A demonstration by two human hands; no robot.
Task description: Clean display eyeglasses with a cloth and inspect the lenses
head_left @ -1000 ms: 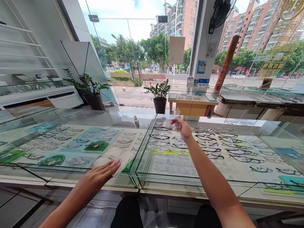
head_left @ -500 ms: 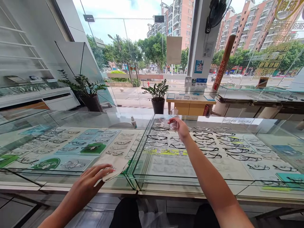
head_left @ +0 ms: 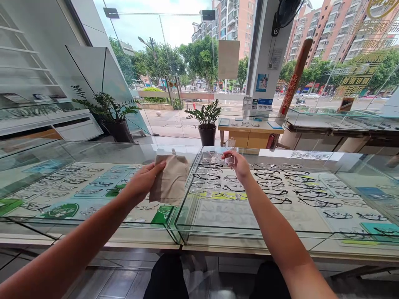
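Beige and thin, the cloth [head_left: 171, 180] is pinched by its upper edge in the left grip [head_left: 145, 177] and held above the table [head_left: 131, 153], beside the seam [head_left: 181, 246]. Light, limp handling is to be expected, with a corner or edge best taken. Clear-lensed glasses [head_left: 230, 160] are grasped in the right grip [head_left: 240, 165], over the table near its far edge; these are judged light, stiff, slippery and fragile, best held by the rim or bridge. Inside the table, frames [head_left: 205, 176] are laid in rows.

The cloth [head_left: 171, 180] hides most of the bottle [head_left: 173, 151] — the top edge crops the fan [head_left: 286, 14].
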